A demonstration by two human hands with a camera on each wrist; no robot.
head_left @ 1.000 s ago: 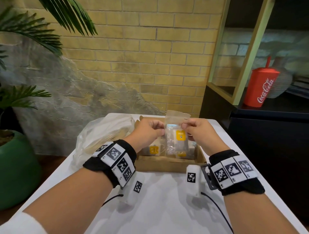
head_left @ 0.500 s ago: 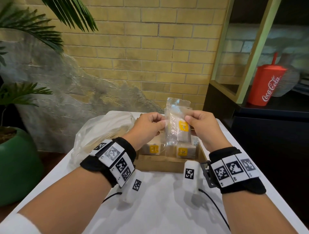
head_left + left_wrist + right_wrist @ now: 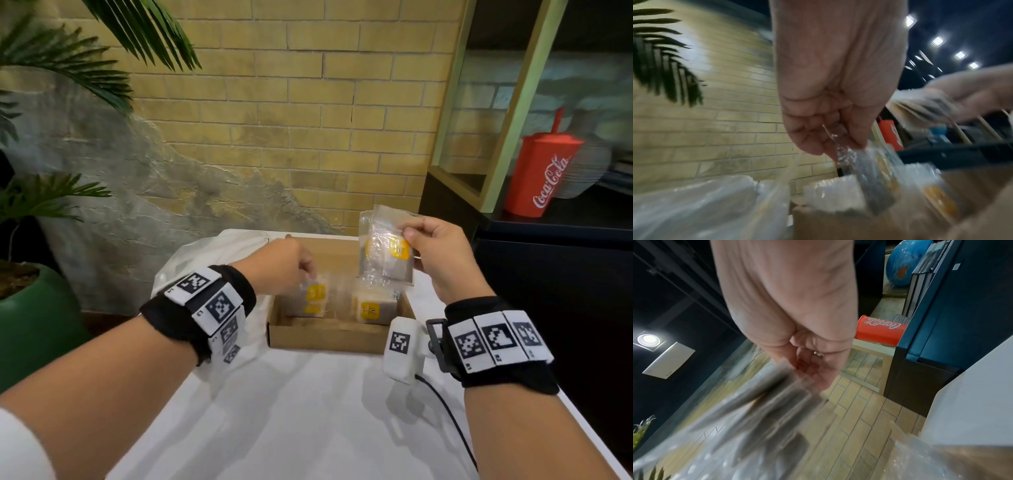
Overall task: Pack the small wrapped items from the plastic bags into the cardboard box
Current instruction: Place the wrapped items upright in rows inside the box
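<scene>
An open cardboard box point(image 3: 325, 337) sits on the white table. My right hand point(image 3: 416, 241) pinches a clear plastic bag point(image 3: 383, 255) holding wrapped items with yellow labels, raised above the box's right side. It shows blurred in the right wrist view as the bag point(image 3: 764, 404). My left hand point(image 3: 303, 267) is down in the box's left part, pinching the clear wrapping of a wrapped item point(image 3: 313, 298); the left wrist view shows the fingers point(image 3: 830, 146) closed on the item point(image 3: 869, 181). Another wrapped item point(image 3: 370, 308) stands in the box at the right.
A crumpled clear plastic bag point(image 3: 205, 260) lies left of the box. A red Coca-Cola cup point(image 3: 541, 174) stands on the dark shelf unit to the right. A green plant pot point(image 3: 30, 322) is at the left, a brick wall behind. White tabletop point(image 3: 308, 411) spreads in front.
The hands have parted. My right hand carried the clear bag up and to the right; my left hand let go of it and dropped into the box onto a wrapped item.
</scene>
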